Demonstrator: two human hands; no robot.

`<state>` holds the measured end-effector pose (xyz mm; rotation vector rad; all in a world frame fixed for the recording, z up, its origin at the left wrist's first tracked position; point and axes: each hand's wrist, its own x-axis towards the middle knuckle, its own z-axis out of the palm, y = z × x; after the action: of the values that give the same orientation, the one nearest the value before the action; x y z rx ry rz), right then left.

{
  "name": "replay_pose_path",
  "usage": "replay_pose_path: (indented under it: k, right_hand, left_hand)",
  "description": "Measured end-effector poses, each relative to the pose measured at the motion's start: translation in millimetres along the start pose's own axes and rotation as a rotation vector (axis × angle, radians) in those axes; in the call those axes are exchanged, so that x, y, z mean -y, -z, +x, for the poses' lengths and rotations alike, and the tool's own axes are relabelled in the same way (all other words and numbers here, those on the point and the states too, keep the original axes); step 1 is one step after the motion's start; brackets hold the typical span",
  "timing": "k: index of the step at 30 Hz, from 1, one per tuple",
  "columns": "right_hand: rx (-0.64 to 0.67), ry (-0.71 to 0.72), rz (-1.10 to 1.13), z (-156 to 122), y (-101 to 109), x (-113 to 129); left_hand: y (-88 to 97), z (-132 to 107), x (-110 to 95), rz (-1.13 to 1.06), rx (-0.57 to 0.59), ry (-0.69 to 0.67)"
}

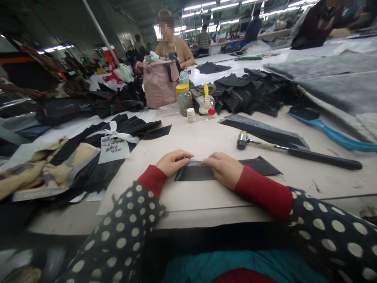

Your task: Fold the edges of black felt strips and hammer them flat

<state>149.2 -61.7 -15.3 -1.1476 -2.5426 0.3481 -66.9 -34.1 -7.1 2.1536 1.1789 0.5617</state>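
Black cloth (pixel 191 173), matt and rough — hammer head (pixel 242 140), glossy metal

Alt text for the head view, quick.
The left hand and right hand press on a black fabric strip on a pale work table. A hammer lies to the right; a co-worker sits beyond a pink bag.

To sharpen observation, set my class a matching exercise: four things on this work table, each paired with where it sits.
Things:
1. small hammer
2. yellow-lidded jar
3. pink bag
4. black fabric strip

Places:
A. upright beside a small white-capped bottle
B. under the left hand and right hand
C. lying to the right of the hands
D. standing behind and left of the jar

Pairs: 1-C, 2-A, 3-D, 4-B
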Motion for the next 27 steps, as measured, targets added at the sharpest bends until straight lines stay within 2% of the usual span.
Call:
replay_pose_path:
  k: [3,8,13,18,23,27]
  right_hand:
    - [-0.049,0.059,0.015,-2.0,-7.3,-5.3]
    - [-0.094,0.119,-0.018,-2.9,-10.5,-6.0]
    - [-0.030,0.059,-0.146,-4.3,-4.4,0.6]
    - [0.026,0.072,-0.205,-4.3,-3.1,4.1]
    - [0.005,0.089,-0.225,-5.6,-2.6,6.9]
    - [0.010,0.093,-0.229,-7.0,0.6,9.4]
  left_hand:
    - [3.7,-3.1,1.6,0.011,-0.003,0.036]
    - [2.8,-4.4,1.6,0.045,-0.004,0.001]
    - [-0.3,-2.4,2.2,0.101,0.014,-0.052]
    - [3.0,-3.6,6.5,0.112,0.041,-0.073]
    - [9.4,-8.1,9.2,0.139,-0.058,-0.049]
    - [5.3,-8.3,-1.2,0.128,-0.113,-0.037]
